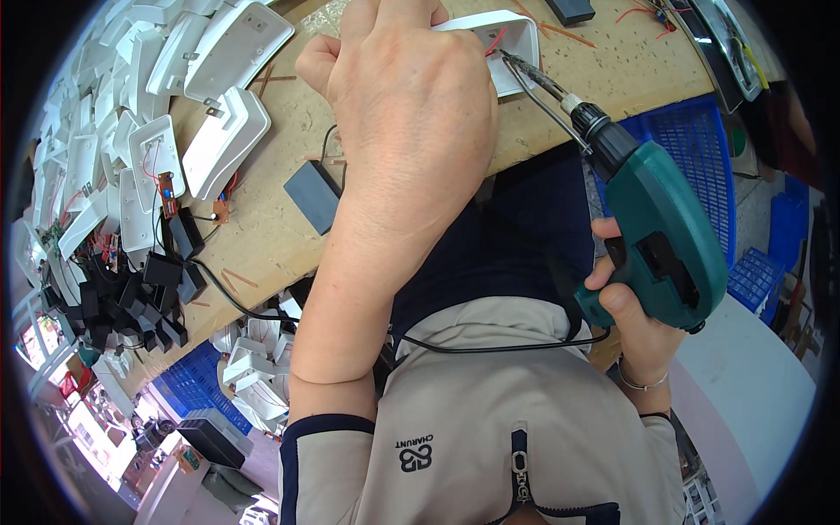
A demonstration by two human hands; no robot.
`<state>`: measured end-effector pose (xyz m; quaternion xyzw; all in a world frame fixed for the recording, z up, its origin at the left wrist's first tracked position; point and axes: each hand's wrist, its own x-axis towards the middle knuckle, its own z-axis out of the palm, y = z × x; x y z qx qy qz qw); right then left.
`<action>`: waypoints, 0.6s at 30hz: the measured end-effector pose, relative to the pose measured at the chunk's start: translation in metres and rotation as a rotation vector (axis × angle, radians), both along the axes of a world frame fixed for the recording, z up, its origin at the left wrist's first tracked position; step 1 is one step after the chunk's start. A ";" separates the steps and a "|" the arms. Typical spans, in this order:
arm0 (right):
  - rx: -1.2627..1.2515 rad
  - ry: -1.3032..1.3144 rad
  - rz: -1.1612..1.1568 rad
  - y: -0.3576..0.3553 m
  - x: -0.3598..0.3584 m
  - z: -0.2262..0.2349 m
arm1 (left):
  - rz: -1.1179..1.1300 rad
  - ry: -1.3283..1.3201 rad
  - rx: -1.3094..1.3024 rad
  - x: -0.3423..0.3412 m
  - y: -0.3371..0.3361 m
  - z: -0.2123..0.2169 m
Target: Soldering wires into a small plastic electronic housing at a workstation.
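Observation:
My right hand [632, 302] is wrapped round the handle of a green soldering gun [669, 236], whose black cord runs left across my lap. The gun's tip, with a thin metal tube alongside it, reaches into a white plastic housing [522, 74] at the table's near edge. Right beside the tip a red wire [497, 40] stands up in the housing. Over the left part of that housing lies my left hand [416, 96], back upward and fingers curled. The fingertips are hidden, so what they grip cannot be made out. A dark grey block [312, 196] sits left of my wrist.
White housings [236, 52] pile up at the left, with several black blocks [157, 289] and small wired circuit boards [166, 188] before them. Blue plastic crates [687, 153] stand below the table. Another dark block [570, 10] lies at the far edge.

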<state>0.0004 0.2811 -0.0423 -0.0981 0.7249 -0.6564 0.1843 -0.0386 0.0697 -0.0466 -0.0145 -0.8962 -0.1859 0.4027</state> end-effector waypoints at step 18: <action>0.066 0.076 0.024 -0.002 -0.003 0.003 | 0.181 -0.311 -0.083 0.004 0.004 0.010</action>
